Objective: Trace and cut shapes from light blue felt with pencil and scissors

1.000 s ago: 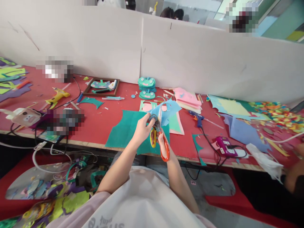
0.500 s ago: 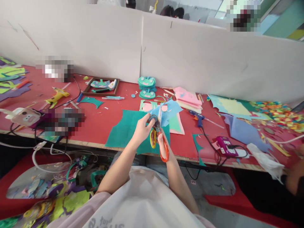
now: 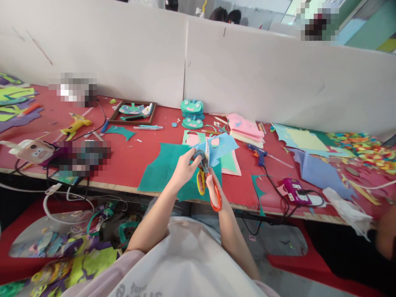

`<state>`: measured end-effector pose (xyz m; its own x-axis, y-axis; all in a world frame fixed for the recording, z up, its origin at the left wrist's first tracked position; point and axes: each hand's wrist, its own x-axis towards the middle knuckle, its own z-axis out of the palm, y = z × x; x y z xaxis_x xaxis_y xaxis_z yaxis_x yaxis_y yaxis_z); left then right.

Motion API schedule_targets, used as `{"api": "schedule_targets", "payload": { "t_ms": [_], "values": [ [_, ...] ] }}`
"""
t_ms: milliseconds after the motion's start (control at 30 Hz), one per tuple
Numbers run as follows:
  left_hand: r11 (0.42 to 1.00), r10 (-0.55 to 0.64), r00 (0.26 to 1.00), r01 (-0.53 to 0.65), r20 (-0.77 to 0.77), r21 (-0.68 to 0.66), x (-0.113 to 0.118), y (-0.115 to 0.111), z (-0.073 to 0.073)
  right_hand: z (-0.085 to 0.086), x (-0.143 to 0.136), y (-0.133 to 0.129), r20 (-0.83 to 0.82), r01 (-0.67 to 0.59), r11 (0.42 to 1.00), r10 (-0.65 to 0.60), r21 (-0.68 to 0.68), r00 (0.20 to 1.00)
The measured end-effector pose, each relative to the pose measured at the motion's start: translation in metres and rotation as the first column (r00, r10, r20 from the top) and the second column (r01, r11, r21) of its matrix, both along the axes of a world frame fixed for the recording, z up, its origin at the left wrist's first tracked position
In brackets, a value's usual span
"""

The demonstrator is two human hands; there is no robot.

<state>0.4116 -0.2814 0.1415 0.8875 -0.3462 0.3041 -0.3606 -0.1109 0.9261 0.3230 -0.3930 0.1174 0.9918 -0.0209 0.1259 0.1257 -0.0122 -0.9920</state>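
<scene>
My right hand is closed round the scissors, thumb through the orange-red handle loop; the other loop is yellow. The blades point away from me and lie at a light blue felt sheet. The fingers of my left hand pinch that sheet just left of the blades, together with a small dark rounded piece whose kind I cannot make out. Beneath both hands lies a large dark green felt sheet. Just beyond are a pale green sheet with cut-outs and a stack of green felt faces.
On the red table a blue glue gun and a purple power strip stand to the right. A yellow glue gun and a wooden frame with pens are leftward. Pink felt lies at the back. A white partition rises behind.
The scissor handles and right hand have shifted very slightly to the right, and the blades look a little further apart. The left hand keeps its pinch on the blue felt.
</scene>
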Motion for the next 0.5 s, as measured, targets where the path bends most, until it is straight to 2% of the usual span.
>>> {"api": "schedule_targets", "payload": {
  "t_ms": [200,500],
  "values": [
    [1.000,0.006,1.000,-0.006,-0.005,0.007,0.0017,-0.0004,-0.0035,0.0001,-0.0008,-0.0021,-0.010,-0.002,1.000,0.002,0.009,1.000],
    [0.998,-0.013,1.000,0.012,0.014,0.068,0.0038,0.0060,0.0007,0.0089,-0.0024,-0.0068,0.009,-0.034,0.996,0.035,-0.081,0.999]
  ]
}}
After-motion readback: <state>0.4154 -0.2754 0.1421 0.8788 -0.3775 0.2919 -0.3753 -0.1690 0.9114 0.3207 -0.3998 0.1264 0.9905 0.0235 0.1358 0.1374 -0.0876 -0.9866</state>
